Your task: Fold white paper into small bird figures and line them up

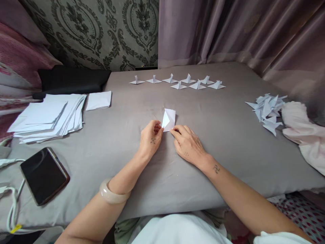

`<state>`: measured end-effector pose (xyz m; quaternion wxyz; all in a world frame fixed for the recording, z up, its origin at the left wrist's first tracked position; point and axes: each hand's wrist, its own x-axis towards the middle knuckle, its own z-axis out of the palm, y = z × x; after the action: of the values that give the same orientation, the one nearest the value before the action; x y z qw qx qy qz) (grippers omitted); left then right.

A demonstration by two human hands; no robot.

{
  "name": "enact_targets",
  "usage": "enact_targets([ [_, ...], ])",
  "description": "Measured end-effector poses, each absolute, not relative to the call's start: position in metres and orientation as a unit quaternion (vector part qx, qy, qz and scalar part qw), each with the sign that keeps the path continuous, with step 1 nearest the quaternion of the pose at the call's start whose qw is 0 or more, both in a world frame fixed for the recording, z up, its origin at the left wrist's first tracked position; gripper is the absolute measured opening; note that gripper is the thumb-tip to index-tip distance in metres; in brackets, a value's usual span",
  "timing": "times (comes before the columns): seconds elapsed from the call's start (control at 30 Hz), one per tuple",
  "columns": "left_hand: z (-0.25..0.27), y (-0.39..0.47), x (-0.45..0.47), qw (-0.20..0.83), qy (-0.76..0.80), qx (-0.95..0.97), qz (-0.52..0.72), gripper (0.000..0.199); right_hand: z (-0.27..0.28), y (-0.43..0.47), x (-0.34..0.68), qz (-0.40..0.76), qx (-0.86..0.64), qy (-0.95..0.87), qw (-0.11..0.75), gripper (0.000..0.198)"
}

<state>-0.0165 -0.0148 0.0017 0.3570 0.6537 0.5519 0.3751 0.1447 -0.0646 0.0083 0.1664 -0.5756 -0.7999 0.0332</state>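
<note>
Left grip [151,137] pinches, right grip [188,144] touches

Between near and far edges of the bench [114,145], the left pinches the near-left corner of the folded paper [168,120]; uneven pulling could skew its creases. Whether the right, at the near-right corner, also pinches, I cannot tell; slipping could twist the sheet. By the right edge, a careless sweep could crush the paper heap [269,107].
</note>
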Motion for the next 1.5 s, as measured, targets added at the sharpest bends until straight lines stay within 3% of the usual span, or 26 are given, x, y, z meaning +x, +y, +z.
enact_targets([
  [0.2,-0.001,-0.014,-0.018,0.329,0.57,0.665,0.352,0.016,0.011,-0.065,0.142,0.025,-0.564,-0.812,0.147,0.04],
  [0.53,0.001,-0.004,-0.025,0.411,0.6,0.577,0.372,0.016,0.019,-0.069,0.133,0.024,-0.576,-0.806,0.133,0.037],
  [1.07,0.006,-0.002,-0.032,0.415,0.601,0.553,0.401,0.014,0.028,-0.066,0.118,0.002,-0.57,-0.819,0.072,0.039],
  [1.5,0.006,0.0,-0.035,0.382,0.589,0.605,0.376,0.014,0.028,-0.061,0.146,0.093,-0.544,-0.824,0.13,0.036],
])
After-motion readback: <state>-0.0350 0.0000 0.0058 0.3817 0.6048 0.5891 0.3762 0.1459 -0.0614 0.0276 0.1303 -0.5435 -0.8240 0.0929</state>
